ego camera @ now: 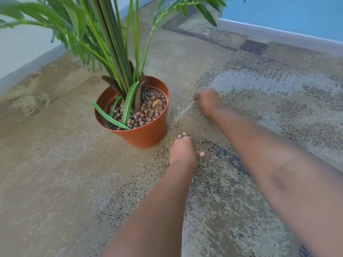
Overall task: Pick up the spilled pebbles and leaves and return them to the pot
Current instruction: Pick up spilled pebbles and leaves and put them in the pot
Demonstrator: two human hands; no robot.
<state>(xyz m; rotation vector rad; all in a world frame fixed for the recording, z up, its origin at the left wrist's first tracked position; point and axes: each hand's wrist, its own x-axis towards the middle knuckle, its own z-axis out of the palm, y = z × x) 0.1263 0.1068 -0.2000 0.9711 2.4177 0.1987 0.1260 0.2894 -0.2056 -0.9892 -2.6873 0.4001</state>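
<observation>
A terracotta pot (148, 134) stands on the carpet, holding a tall green plant (115, 52). Brown clay pebbles (148, 112) fill the pot, and a small yellow leaf (156, 102) lies on them. My left hand (182, 151) rests on the carpet just right of the pot's base. It is seen from the back, with fingers curled under and thumb out. My right hand (207, 102) is farther back, right of the pot's rim, with its fingertips bunched against the carpet. Whatever lies under either hand is hidden. I see no loose pebbles or leaves on the carpet.
Mottled beige, grey and dark carpet (259, 182) covers the floor. A pale wall with a grey baseboard (27, 69) runs at the left. A blue wall with a white baseboard (278, 34) runs at the back right. Plant fronds overhang the pot.
</observation>
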